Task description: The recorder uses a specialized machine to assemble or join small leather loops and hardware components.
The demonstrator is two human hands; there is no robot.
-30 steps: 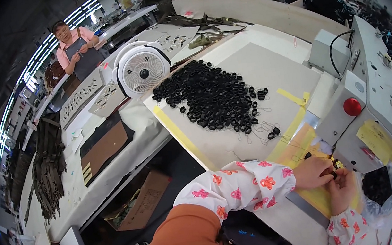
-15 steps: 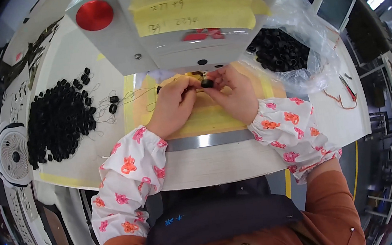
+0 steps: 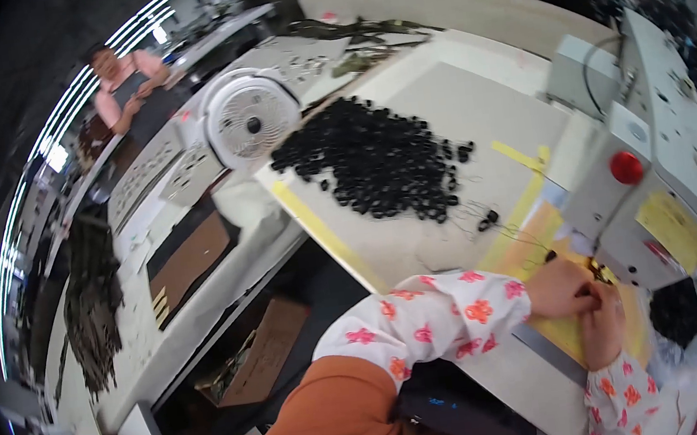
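1. The left hand [image 3: 559,287] and the right hand [image 3: 603,327] are seen pressed together at the near right, right under the front of a grey machine [image 3: 625,201] with a red round button [image 3: 626,168].
2. Something tiny and dark [image 3: 601,275] is pinched between the fingertips of both hands; what it is can't be made out, too small.
3. Both hands are curled closed around that little piece, over a yellow sheet [image 3: 542,233] taped on the white worktable [image 3: 474,106].
4. A big heap of black rings [image 3: 376,157] is spread further left and farther back on the table, well apart from the hands.
5. A second batch of black pieces in a clear bag [image 3: 678,312] is parked just right of the right hand.
6. A white fan [image 3: 253,125] is sat at the far left, and another person [image 3: 128,84] is spotted way beyond it.
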